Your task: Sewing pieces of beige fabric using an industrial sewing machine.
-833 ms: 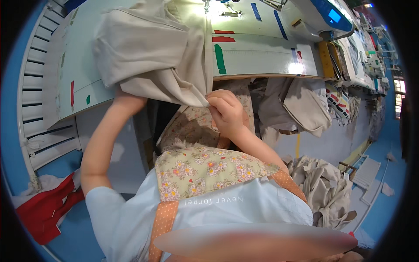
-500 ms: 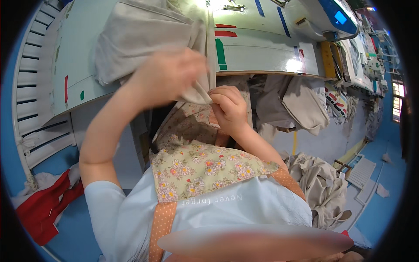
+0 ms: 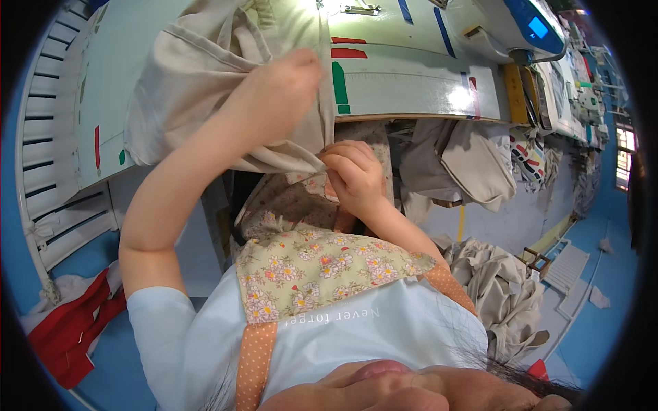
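Note:
A beige cloth garment point(image 3: 185, 82) lies bunched on the pale sewing table point(image 3: 404, 89), and its near part hangs over the front edge. My right hand point(image 3: 356, 177) is closed, pinching the garment's hanging edge just off the table. Farther up, my left hand point(image 3: 284, 85) is over the garment beside its long straight edge. Its fingers are turned away and slightly smeared, so their grip is hidden. Beyond the hands, metal sewing machine parts point(image 3: 360, 9) show under a bright light at the top.
A blue and white machine head point(image 3: 528, 31) with a lit screen stands at the upper right. Beige cloth pieces point(image 3: 473, 161) hang below the table's edge, and a beige cloth pile point(image 3: 504, 291) lies lower right. White slats point(image 3: 51, 144) and a red cloth point(image 3: 72, 329) are at the left.
My left hand has moved up and slightly right along the garment. The garment has spread left and nearer on the table. My right hand shifted slightly left, still pinching the edge.

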Action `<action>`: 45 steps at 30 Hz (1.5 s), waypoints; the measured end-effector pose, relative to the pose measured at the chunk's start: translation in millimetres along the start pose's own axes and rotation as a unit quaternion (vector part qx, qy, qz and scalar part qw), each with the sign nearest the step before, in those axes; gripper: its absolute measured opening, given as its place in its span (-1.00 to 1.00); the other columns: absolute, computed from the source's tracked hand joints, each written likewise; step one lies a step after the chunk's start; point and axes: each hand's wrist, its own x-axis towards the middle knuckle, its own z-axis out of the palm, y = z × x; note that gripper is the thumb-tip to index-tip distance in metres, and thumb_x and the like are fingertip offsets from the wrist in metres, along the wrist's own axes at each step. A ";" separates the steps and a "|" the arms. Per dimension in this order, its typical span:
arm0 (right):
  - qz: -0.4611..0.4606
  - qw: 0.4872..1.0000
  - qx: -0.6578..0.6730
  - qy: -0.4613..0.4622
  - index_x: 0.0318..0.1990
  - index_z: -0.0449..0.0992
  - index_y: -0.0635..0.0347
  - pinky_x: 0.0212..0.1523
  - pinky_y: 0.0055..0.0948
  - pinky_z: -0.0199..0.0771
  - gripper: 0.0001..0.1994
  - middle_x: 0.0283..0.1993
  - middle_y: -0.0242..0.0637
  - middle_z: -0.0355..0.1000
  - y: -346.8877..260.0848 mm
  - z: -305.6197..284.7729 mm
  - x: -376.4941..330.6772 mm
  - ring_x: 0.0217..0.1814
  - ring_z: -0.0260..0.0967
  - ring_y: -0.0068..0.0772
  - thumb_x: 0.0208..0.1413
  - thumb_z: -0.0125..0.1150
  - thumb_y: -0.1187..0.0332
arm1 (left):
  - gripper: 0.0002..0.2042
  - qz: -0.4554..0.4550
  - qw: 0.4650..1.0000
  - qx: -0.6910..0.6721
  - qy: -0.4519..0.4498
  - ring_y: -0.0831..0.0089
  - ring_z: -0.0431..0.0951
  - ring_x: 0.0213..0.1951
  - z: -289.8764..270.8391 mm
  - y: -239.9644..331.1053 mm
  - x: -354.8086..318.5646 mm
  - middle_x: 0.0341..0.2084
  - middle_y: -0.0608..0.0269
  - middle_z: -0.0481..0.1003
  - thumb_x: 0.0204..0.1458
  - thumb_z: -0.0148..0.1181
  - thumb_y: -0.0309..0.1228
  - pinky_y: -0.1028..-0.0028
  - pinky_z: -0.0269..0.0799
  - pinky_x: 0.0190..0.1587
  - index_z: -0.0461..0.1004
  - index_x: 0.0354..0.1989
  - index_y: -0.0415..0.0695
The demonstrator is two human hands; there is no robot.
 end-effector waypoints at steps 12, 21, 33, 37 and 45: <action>-0.019 1.000 0.001 -0.019 -0.32 0.55 0.20 -0.18 -0.28 0.48 -0.74 -0.27 -0.30 0.52 -7.0 -20.8 7.7 -0.17 0.50 -0.21 -0.27 0.31 0.59 | -0.66 -0.070 0.977 0.201 -0.032 0.09 0.57 -0.26 33.9 -54.1 28.8 -0.28 0.11 0.45 0.04 0.09 -0.57 0.23 0.54 -0.20 0.49 0.03 -0.09; -0.025 0.999 0.010 -0.044 -0.33 0.55 0.20 -0.21 -0.26 0.50 -0.77 -0.26 -0.31 0.50 -0.4 -20.1 3.5 -0.17 0.50 -0.19 -0.25 0.29 0.56 | -0.51 0.017 0.968 0.245 -0.059 0.23 0.43 -0.06 23.5 -13.5 -9.5 -0.06 0.25 0.37 -0.05 0.13 -0.54 0.32 0.54 -0.12 0.48 0.14 0.04; -0.038 0.998 -0.025 -0.052 -0.34 0.56 0.16 -0.15 -0.20 0.45 -0.80 -0.28 -0.35 0.49 1.0 -19.8 1.9 -0.15 0.48 -0.25 -0.22 0.28 0.52 | -0.55 0.060 0.988 0.085 -0.112 0.21 0.43 0.01 15.5 11.0 -37.3 0.15 0.38 0.39 -0.09 0.15 -0.49 0.27 0.52 -0.04 0.52 0.08 -0.03; -0.058 0.997 -0.030 -0.046 -0.34 0.55 0.18 -0.04 -0.17 0.52 -0.81 -0.29 -0.34 0.48 4.3 -19.8 2.7 -0.16 0.47 -0.25 -0.21 0.28 0.53 | -0.59 0.032 0.990 0.074 -0.117 0.23 0.46 -0.02 14.5 6.0 -33.5 0.14 0.37 0.41 -0.05 0.16 -0.49 0.28 0.54 -0.08 0.52 0.06 -0.04; -0.055 0.997 0.028 -0.056 -0.34 0.54 0.22 0.06 -0.12 0.59 -0.83 -0.28 -0.27 0.46 8.3 -15.4 2.5 -0.14 0.47 -0.12 -0.19 0.28 0.55 | -0.63 -0.024 0.983 0.167 -0.078 0.22 0.49 -0.04 21.0 -11.6 -0.4 0.12 0.31 0.42 0.01 0.15 -0.50 0.28 0.53 -0.09 0.49 0.06 -0.12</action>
